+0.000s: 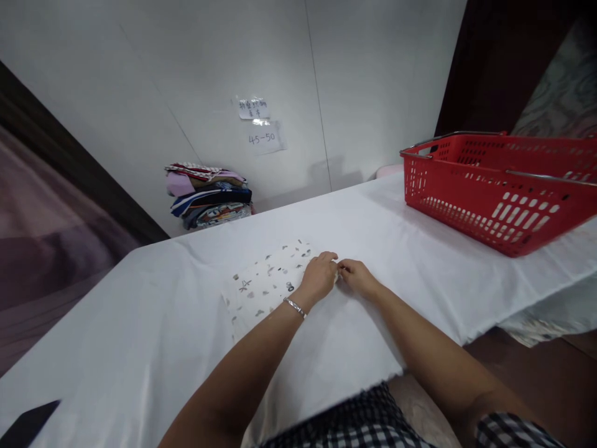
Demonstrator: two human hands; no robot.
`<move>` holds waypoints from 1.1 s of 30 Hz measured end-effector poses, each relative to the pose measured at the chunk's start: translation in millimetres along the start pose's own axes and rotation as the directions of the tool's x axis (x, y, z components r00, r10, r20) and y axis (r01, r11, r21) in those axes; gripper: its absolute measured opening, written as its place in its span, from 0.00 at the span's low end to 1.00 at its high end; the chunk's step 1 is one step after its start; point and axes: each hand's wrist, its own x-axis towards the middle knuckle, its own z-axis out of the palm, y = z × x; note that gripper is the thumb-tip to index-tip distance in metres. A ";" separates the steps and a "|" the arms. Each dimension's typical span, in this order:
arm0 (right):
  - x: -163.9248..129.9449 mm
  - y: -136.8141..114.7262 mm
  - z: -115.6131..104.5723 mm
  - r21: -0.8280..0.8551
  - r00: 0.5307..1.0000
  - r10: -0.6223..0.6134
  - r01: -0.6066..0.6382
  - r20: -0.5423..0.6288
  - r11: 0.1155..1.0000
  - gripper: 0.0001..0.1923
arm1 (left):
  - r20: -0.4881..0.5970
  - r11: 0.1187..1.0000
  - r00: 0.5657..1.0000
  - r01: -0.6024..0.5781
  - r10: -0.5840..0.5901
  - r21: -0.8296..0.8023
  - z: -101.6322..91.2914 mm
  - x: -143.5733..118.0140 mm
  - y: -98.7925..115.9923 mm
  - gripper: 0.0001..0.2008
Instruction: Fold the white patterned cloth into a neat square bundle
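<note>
A white cloth [265, 287] printed with small grey, brown and dark motifs lies spread on the white-covered table in front of me. My left hand [321, 275], with a silver bracelet at the wrist, rests over the cloth's right end, its fingers closed at the edge. Right beside it, my right hand [357, 277] pinches the same edge between thumb and fingers. The fingertips of both hands nearly meet there, and the bit of cloth between them is mostly hidden.
A red plastic basket [471, 194] with metal handles stands at the table's right. Folded clothes [212, 196] are stacked beyond the far edge, against the grey wall. Paper signs [263, 137] hang above. A dark flat object [30, 423] lies at the near left corner.
</note>
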 end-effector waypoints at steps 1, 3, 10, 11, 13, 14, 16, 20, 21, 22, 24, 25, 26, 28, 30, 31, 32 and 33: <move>-0.9 -1.1 -0.9 0.013 1.000 -0.006 0.006 0.020 1.000 0.09 | -0.003 0.999 1.000 0.027 -0.027 -0.018 0.5 0.0 -0.4 0.13; -2.5 -2.9 -2.6 0.040 0.999 -0.002 0.000 0.054 0.999 0.10 | -0.006 0.994 0.996 0.087 -0.088 -0.073 1.6 -0.2 -1.0 0.13; -1.9 1.0 -1.5 0.091 0.997 0.036 -0.042 0.065 0.995 0.10 | -0.023 0.953 0.985 0.160 -0.172 -0.258 3.8 -1.2 -2.8 0.13; -1.4 2.0 -1.0 0.072 0.998 0.023 -0.027 0.061 0.997 0.10 | -0.026 0.946 0.983 0.170 -0.184 -0.276 4.2 -1.4 -3.1 0.13; -0.7 3.4 -0.5 0.013 0.999 -0.012 0.011 0.050 1.000 0.10 | -0.023 0.932 0.979 0.188 -0.205 -0.311 5.3 -2.3 -3.3 0.12; -0.4 3.6 -0.4 -0.026 0.999 -0.028 0.029 0.043 0.999 0.09 | -0.027 0.924 0.977 0.192 -0.213 -0.330 6.2 -3.2 -3.0 0.12; -0.1 3.5 -0.5 -0.102 0.998 -0.053 0.055 0.023 0.993 0.09 | -0.069 0.914 0.973 0.181 -0.221 -0.363 8.8 -6.5 -1.5 0.10; 0.6 3.8 -0.7 -0.164 0.998 -0.056 0.056 0.004 0.985 0.08 | -0.163 0.924 0.954 0.188 -0.253 -0.332 16.0 -18.1 3.0 0.09; 0.8 4.3 -0.7 -0.168 0.998 -0.057 0.058 0.010 0.984 0.08 | -0.158 0.929 0.951 0.212 -0.268 -0.302 17.7 -20.8 3.9 0.13; 1.1 4.8 -0.6 -0.172 0.998 -0.060 0.062 0.016 0.983 0.08 | -0.145 0.933 0.948 0.237 -0.283 -0.270 19.1 -23.0 4.7 0.16; 1.5 5.5 -0.5 -0.185 0.997 -0.069 0.072 0.022 0.980 0.09 | -0.120 0.941 0.948 0.268 -0.296 -0.208 20.4 -25.0 5.9 0.20; 1.5 5.4 -0.6 -0.192 0.997 -0.072 0.075 0.022 0.979 0.08 | -0.110 0.945 0.949 0.272 -0.294 -0.183 20.3 -24.9 6.5 0.20; 1.5 5.1 -0.9 -0.197 0.997 -0.073 0.076 0.021 0.977 0.08 | -0.097 0.948 0.951 0.275 -0.293 -0.161 19.8 -24.1 7.2 0.19; 1.1 3.3 -1.7 -0.208 0.997 -0.072 0.075 0.019 0.975 0.08 | -0.063 0.951 0.954 0.284 -0.292 -0.120 17.7 -21.2 8.6 0.16; 0.7 0.9 -2.6 -0.217 0.998 -0.067 0.069 0.020 0.974 0.09 | -0.037 0.952 0.953 0.296 -0.299 -0.083 15.5 -18.1 9.9 0.12; 0.5 -0.1 -3.0 -0.223 0.998 -0.062 0.065 0.021 0.973 0.09 | -0.031 0.953 0.954 0.297 -0.299 -0.065 14.7 -16.7 10.5 0.10; 0.5 -0.8 -3.2 -0.227 0.998 -0.058 0.062 0.023 0.972 0.09 | -0.029 0.954 0.955 0.295 -0.296 -0.049 14.1 -15.4 10.9 0.09; 0.6 -1.1 -3.2 -0.228 0.998 -0.056 0.060 0.026 0.972 0.09 | -0.028 0.956 0.956 0.291 -0.292 -0.035 13.7 -14.4 11.2 0.08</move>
